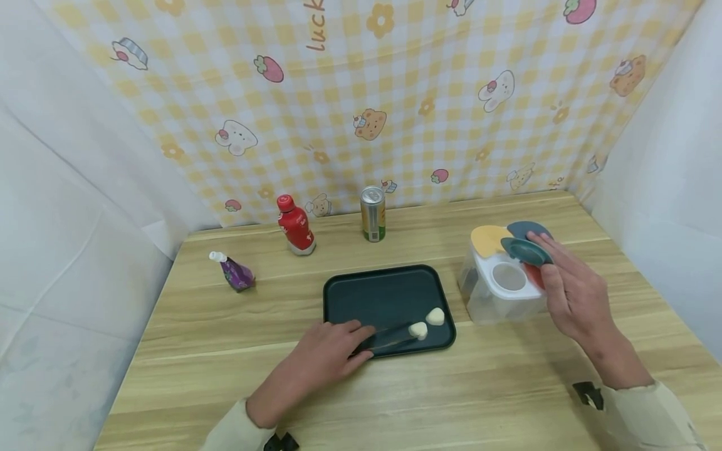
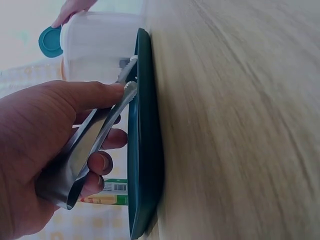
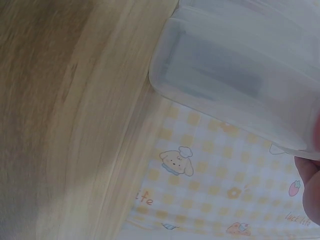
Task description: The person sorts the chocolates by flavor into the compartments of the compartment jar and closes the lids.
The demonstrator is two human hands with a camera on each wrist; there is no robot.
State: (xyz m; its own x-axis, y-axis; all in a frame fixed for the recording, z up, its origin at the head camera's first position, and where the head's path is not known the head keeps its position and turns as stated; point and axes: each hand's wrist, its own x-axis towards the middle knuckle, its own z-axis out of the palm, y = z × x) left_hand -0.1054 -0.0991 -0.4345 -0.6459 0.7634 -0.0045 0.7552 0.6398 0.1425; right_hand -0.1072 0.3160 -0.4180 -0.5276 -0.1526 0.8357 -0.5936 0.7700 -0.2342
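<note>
My left hand [image 1: 327,351] holds metal tongs [image 2: 75,165] by their sides, over the near edge of a dark green tray [image 1: 378,282]. The tips of the tongs reach toward two small white pieces [image 1: 418,330] lying in the tray; whether they touch one I cannot tell. At the right, my right hand [image 1: 581,300] pinches the raised green lid [image 1: 527,250] of a clear compartment container [image 1: 496,310] between thumb and fingers. Below that lid a round opening [image 1: 509,277] shows. Yellow, blue and red lids lie flat on the container's white top.
A red bottle [image 1: 296,228] and an upright can [image 1: 373,216] stand behind the tray. A small purple pouch with a white cap [image 1: 237,275] is at the left. A checked cloth [image 1: 338,81] hangs along the table's back edge.
</note>
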